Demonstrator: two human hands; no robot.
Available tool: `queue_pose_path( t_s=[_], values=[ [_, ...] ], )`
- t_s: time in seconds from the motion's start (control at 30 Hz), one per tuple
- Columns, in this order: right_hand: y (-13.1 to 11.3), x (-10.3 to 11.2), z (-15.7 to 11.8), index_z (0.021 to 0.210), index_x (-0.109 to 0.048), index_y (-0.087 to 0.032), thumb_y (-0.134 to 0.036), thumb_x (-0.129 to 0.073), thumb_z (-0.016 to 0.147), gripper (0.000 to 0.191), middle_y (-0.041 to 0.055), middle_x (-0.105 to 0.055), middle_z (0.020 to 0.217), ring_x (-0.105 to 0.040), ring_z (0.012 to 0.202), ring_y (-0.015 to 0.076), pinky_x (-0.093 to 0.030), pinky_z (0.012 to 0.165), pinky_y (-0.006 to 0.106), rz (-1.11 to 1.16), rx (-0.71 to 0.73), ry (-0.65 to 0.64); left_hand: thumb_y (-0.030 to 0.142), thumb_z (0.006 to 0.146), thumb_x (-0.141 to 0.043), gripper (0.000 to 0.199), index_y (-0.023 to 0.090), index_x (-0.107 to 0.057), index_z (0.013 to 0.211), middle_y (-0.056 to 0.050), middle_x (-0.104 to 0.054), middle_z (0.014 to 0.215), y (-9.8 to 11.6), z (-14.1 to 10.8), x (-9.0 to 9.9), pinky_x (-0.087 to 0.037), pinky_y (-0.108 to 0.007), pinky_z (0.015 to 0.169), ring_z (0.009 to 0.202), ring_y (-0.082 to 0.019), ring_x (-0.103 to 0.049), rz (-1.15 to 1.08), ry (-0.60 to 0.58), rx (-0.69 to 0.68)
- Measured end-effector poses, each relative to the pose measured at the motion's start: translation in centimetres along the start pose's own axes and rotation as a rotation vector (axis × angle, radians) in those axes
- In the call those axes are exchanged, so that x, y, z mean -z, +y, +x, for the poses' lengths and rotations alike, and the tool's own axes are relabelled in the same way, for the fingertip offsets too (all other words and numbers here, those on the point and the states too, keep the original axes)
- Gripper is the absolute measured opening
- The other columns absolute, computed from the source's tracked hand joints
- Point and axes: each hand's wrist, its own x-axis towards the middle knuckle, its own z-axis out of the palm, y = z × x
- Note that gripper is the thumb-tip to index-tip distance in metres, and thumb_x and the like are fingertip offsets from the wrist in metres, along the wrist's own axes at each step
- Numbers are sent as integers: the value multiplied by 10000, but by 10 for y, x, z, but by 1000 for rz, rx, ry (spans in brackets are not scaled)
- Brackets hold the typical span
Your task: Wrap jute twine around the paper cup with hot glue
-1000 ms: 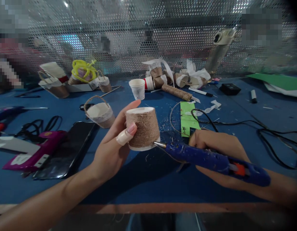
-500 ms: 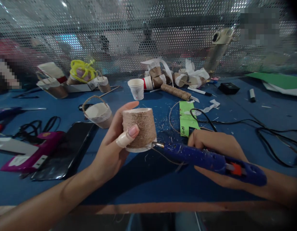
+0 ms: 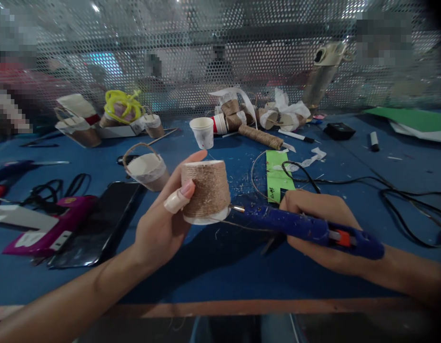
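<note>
My left hand (image 3: 166, 214) is wrapped round a paper cup (image 3: 208, 190) wound with brown twine; a white band of bare paper shows at its lower edge. A wrapping of pale tape covers part of the thumb. In my right hand (image 3: 320, 219) is a blue glue gun (image 3: 292, 222), its metal nozzle at the cup's lower right side; I cannot tell whether it touches. From the cup's lower edge a loose strand of twine (image 3: 247, 227) runs right, under the gun. Just behind my left hand stands a small cup basket (image 3: 147, 170) with a twine handle.
A black phone (image 3: 99, 224) and purple device (image 3: 59, 226) lie at left. Further back are a white paper cup (image 3: 202, 132), a twine roll (image 3: 260, 137) and several wrapped cups. A green paper strip (image 3: 277, 176) and black cable (image 3: 392, 205) lie right. A perforated metal screen (image 3: 185, 62) stands behind.
My left thumb has slid left along the twine, and the cup has turned or tilted slightly. The glue gun's rear has risen and moved a little left, its nozzle slightly higher.
</note>
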Motion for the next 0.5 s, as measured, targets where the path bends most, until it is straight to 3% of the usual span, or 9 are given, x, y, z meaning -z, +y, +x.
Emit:
queue_pose_path(
  t_s=[0.17, 0.5],
  values=[
    [-2, 1, 0, 726, -437, -240, -179, -685, 823, 272, -31, -592, 684, -511, 577, 123, -360, 547, 297, 17, 17, -25, 411, 841, -793, 402, 319, -784, 1233, -22, -765, 1271, 1, 0, -4, -600, -349, 875, 1227, -311, -666, 8, 8, 2],
    [3, -1, -4, 722, -442, -237, -152, -631, 840, 238, -43, -588, 692, -513, 574, 109, -365, 547, 282, 41, -21, 13, 381, 897, -734, 480, 252, -718, 1358, -65, -748, 1356, 3, -2, -4, -603, -385, 901, 1183, -302, -688, -49, 6, -20]
  ],
)
